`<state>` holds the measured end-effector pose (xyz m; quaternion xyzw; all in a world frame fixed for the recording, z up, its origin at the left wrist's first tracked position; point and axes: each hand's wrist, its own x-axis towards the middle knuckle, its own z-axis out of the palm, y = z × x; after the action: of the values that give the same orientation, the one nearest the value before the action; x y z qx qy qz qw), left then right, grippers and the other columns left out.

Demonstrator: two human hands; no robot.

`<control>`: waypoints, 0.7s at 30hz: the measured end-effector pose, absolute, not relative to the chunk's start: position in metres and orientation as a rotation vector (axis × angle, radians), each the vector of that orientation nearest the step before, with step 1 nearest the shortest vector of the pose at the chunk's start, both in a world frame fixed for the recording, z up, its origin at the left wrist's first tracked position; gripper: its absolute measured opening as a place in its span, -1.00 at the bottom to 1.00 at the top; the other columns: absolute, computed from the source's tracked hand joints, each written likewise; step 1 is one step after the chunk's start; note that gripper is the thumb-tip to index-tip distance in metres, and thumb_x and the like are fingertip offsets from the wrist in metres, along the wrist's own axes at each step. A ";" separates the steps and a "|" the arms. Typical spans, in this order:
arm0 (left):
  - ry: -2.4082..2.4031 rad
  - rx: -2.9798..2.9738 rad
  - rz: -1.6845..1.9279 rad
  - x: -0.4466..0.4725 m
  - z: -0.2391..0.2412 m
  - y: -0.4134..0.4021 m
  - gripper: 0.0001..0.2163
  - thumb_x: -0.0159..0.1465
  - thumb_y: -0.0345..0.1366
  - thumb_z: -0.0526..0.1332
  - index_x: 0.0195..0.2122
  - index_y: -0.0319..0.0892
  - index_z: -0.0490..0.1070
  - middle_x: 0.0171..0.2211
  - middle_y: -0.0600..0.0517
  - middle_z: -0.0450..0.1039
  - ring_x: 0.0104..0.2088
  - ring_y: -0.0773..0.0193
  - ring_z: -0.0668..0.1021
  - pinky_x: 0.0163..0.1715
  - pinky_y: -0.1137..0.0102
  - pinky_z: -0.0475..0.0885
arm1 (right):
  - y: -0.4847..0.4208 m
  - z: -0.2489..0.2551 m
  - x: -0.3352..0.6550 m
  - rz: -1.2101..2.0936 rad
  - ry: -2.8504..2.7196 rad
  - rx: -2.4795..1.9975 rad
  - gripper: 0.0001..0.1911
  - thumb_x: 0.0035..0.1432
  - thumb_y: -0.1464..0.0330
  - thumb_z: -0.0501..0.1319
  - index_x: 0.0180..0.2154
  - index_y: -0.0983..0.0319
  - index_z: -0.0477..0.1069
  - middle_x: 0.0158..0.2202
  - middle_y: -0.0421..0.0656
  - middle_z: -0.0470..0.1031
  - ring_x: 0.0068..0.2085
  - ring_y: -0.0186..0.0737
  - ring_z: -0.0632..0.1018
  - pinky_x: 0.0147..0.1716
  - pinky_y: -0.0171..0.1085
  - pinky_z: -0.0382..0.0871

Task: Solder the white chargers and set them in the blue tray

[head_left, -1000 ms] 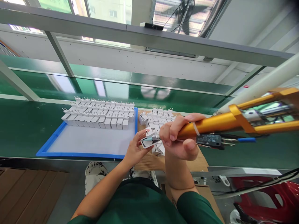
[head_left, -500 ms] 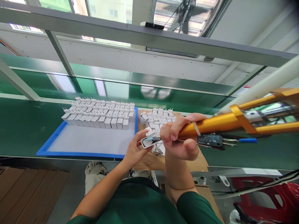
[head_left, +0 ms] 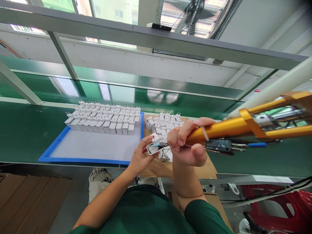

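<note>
My left hand (head_left: 140, 157) grips a white plug charger housing (head_left: 151, 150) between thumb and fingers, its open side facing up. My right hand (head_left: 187, 141) is wrapped round an orange dispensing gun (head_left: 224, 129), with the thumb off to one side. The gun's light-blue nozzle (head_left: 156, 144) points into the open housing; whether it touches the inside I cannot tell. Behind and beside my hands, several more white charger housings (head_left: 168, 121) stand on a sheet of cardboard (head_left: 202, 170), partly covered by my right hand.
Left of my hands lies a blue-rimmed tray (head_left: 85, 160), with rows of white chargers (head_left: 104, 120), pins up, along its far side. A black switch (head_left: 218, 146) with wires hangs under the gun. A grey frame bar (head_left: 136, 35) crosses above the green bench (head_left: 21, 130).
Almost nothing differs. The rear of the orange gun has shifted very slightly, and the left hand and the housing stay nearly in place.
</note>
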<state>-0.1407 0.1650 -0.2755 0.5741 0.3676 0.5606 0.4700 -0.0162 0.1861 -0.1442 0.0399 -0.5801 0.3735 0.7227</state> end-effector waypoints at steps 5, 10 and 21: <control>0.938 1.426 1.370 -0.141 -0.273 0.164 -0.50 0.21 -0.21 0.39 0.16 -0.02 0.33 0.17 -0.08 0.48 0.16 0.07 0.54 0.06 0.25 0.51 | 0.186 -0.145 -0.016 0.802 -1.280 0.052 -0.67 0.15 0.21 0.30 -0.04 0.09 0.38 -0.56 -0.42 0.25 -0.73 -0.50 0.21 -0.81 -0.43 0.17; 1.047 1.498 1.343 -0.143 -0.269 0.162 -0.49 0.21 -0.18 0.38 0.17 -0.04 0.32 0.12 -0.10 0.53 0.14 0.04 0.56 0.02 0.23 0.53 | 0.188 -0.147 -0.016 0.777 -1.284 0.061 -0.61 0.12 0.13 0.31 -0.04 0.08 0.38 -0.55 -0.41 0.25 -0.74 -0.50 0.20 -0.83 -0.43 0.17; 1.553 1.720 1.056 -0.217 -0.293 0.178 -0.53 0.19 -0.27 0.28 0.15 -0.05 0.34 0.04 -0.02 0.59 0.05 0.06 0.61 0.07 0.19 0.48 | 0.189 -0.150 -0.008 0.745 -1.259 0.005 -0.65 0.11 0.12 0.29 -0.09 0.11 0.42 -0.58 -0.41 0.22 -0.76 -0.50 0.14 -0.84 -0.42 0.11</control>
<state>-0.2175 0.1779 -0.2928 0.6457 0.5829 0.3966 0.2932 -0.0079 0.1894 -0.1496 0.0025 -0.5751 0.3400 0.7441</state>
